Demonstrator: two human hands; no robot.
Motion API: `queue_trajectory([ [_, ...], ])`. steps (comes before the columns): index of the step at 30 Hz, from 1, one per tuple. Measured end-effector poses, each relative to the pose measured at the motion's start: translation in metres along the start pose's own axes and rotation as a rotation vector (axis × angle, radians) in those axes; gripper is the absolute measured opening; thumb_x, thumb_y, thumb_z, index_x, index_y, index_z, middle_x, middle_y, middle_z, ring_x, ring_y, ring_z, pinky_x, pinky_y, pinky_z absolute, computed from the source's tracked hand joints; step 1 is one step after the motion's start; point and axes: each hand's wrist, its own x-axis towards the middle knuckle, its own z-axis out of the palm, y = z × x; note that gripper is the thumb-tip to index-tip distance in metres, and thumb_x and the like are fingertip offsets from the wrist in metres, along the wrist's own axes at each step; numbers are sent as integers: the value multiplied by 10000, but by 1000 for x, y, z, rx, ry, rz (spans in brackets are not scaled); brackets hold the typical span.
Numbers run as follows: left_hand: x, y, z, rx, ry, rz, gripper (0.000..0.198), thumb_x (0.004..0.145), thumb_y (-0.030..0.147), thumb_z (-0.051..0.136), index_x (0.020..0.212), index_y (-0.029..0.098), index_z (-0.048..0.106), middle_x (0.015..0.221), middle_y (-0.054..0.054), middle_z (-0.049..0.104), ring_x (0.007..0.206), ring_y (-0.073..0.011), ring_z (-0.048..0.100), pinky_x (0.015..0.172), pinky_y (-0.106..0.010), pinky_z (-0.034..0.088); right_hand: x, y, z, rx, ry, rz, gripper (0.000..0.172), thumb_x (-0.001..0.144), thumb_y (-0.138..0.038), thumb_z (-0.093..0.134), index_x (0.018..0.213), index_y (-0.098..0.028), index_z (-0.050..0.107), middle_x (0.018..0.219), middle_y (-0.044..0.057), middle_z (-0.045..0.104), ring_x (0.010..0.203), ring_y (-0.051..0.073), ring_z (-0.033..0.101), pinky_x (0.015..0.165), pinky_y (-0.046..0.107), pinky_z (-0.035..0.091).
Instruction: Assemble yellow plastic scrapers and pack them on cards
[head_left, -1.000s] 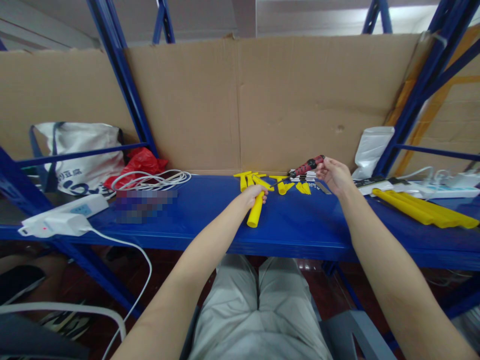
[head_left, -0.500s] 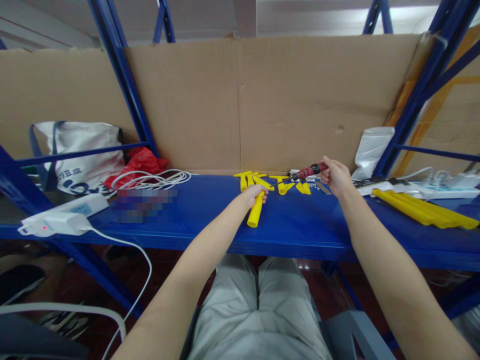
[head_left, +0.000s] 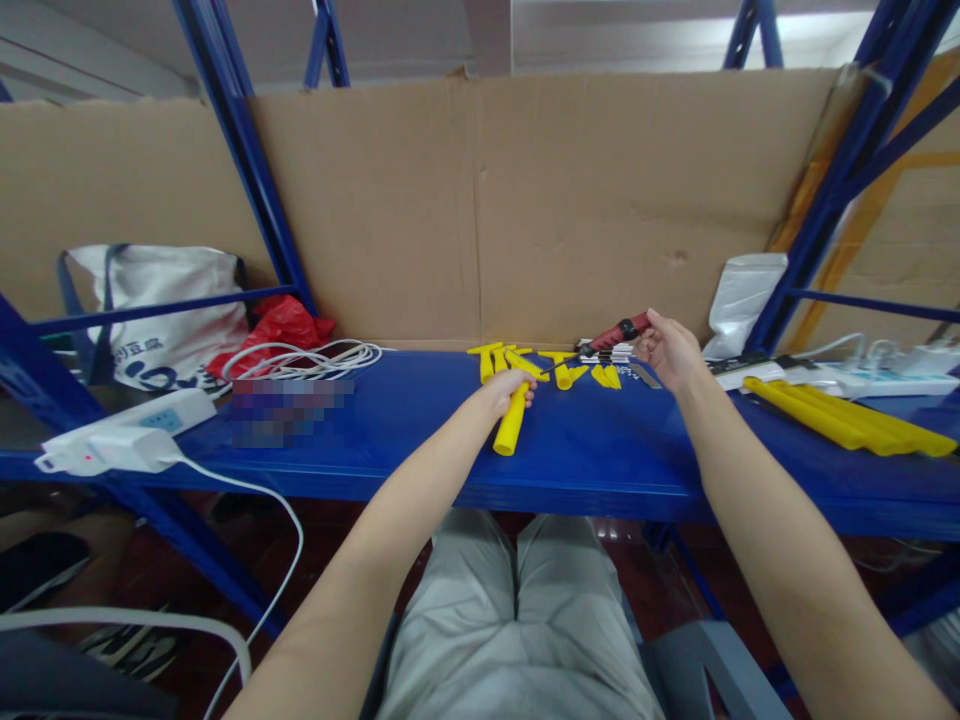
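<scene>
My left hand (head_left: 513, 388) is closed around a yellow tube (head_left: 510, 430), whose open end points toward me over the blue shelf. A screwdriver (head_left: 613, 335) with a red and black handle slants from upper right down to the tube's far end. Its thin shaft meets the tube by my left fingers; the tip is hidden. My right hand (head_left: 670, 350) pinches the handle's end between thumb and forefinger, the other fingers loosely curled. Just beyond lie yellow T-shaped pieces (head_left: 556, 357) and small yellow pieces (head_left: 606, 378).
Several long yellow tubes (head_left: 847, 418) lie at the right beside a white power strip (head_left: 892, 382). To the left are coiled white cable (head_left: 300, 358), a red plastic bag (head_left: 281, 322), a cloth bag (head_left: 169, 310) and another power strip (head_left: 150, 415). Cardboard (head_left: 480, 210) walls off the back.
The screwdriver handle has turned about its axis, showing a different side. My right fingers have loosened and uncurled a little. The left hand and tube stay in place.
</scene>
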Motion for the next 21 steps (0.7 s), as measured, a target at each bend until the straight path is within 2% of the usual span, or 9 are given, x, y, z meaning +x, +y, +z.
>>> queue_trajectory([
  [7, -1, 0, 0, 16, 6, 17, 153, 790, 30, 440, 709, 158, 466, 464, 39, 452, 345, -56, 372, 404, -192, 323, -1, 1, 2, -33, -14, -41, 323, 702, -382, 735, 654, -197, 474, 370, -104, 330, 306, 34, 288, 300, 149, 250],
  [9, -1, 0, 0, 16, 17, 16, 158, 793, 29, 448, 701, 157, 461, 462, 41, 450, 341, -52, 368, 403, -190, 319, -3, -1, 3, -26, -22, -29, 294, 735, -375, 710, 661, -186, 497, 379, -92, 362, 316, 34, 313, 312, 143, 266],
  [14, -1, -1, 0, 2, 25, 19, 153, 781, 28, 461, 699, 157, 465, 457, 43, 449, 335, -55, 369, 393, -188, 319, -9, -5, 7, -21, -69, 3, 247, 752, -302, 702, 675, -181, 502, 523, -41, 549, 403, 52, 473, 397, 156, 397],
  [17, -1, -1, 1, -4, 19, 14, 142, 766, 36, 492, 702, 161, 468, 454, 45, 449, 332, -55, 365, 378, -182, 304, -8, -4, 6, -22, -71, -25, 271, 727, -320, 722, 670, -194, 489, 489, -63, 508, 382, 52, 439, 370, 157, 367],
  [21, -1, 0, 0, 2, 17, 8, 139, 766, 33, 490, 723, 165, 475, 452, 48, 444, 343, -51, 370, 390, -175, 313, -2, 0, 3, -10, 6, -23, 359, 668, -353, 760, 635, -205, 434, 466, -77, 464, 379, 54, 415, 339, 158, 327],
])
